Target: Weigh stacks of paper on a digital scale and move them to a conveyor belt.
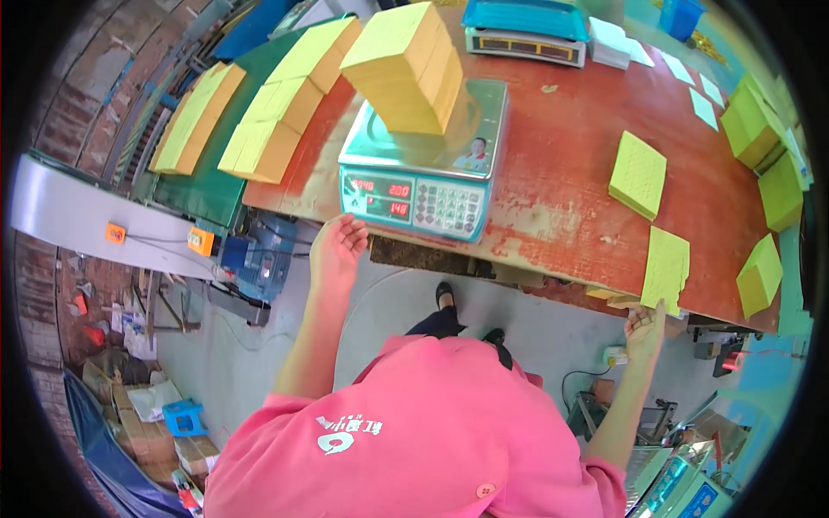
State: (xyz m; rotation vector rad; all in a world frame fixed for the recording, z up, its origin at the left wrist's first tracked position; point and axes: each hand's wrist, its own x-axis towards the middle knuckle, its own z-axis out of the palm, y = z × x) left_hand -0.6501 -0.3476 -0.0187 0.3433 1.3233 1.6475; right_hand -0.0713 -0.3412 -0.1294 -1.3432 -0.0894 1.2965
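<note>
A tall stack of yellow paper sheets (pixel 406 65) rests on the pan of a teal digital scale (pixel 419 177) at the near edge of a red-brown table (pixel 561 173). My left hand (pixel 335 250) hangs just below the scale's front left corner, fingers loosely curled, holding nothing. My right hand (pixel 646 326) is at the table's near edge, fingers pinching the lower edge of a thin yellow sheet bundle (pixel 667 268) that overhangs the table. A thicker yellow pad (pixel 639 173) lies farther in on the table.
More yellow stacks (pixel 281 108) lie on a green surface at the left, and several yellow-green blocks (pixel 760 129) stand at the right. A second teal scale (pixel 527 30) sits at the back. A blue motor (pixel 259 255) and boxes lie on the floor at left.
</note>
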